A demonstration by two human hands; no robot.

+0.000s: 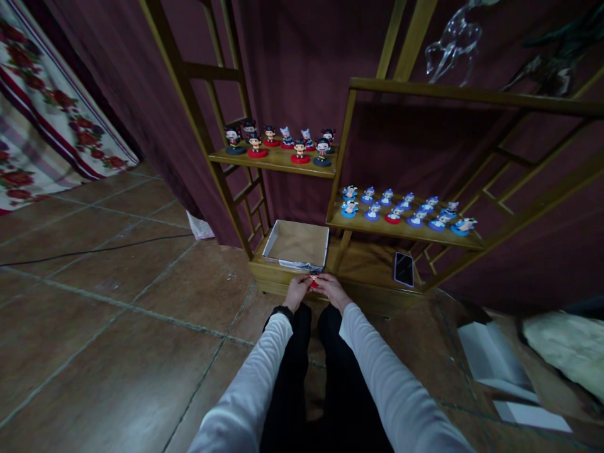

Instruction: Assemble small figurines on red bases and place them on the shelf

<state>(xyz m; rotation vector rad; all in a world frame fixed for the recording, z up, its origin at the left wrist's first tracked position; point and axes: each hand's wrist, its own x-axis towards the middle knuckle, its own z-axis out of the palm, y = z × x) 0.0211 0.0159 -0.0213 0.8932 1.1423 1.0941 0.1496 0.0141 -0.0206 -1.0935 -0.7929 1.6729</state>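
Observation:
Between my two hands is a small figurine (314, 276) with black hair and a red base, upright in front of the shelf unit. My left hand (297, 290) grips it from the left, and my right hand (331, 288) from the right; the fingers of both are closed about its base. Just beyond my hands lies an open shallow cardboard box (302, 244) on the bottom shelf, its inside bare. Similar figurines (300, 151) on red and dark bases stand in two rows on the upper left shelf.
Blue and purple figurines (372, 211) line the right middle shelf (410, 231). A phone (404, 268) lies on the bottom shelf. Higher up stands a clear glass horse (455, 41). White box pieces (495, 355) lie on the floor at right; a black cable (99, 251) crosses it at left.

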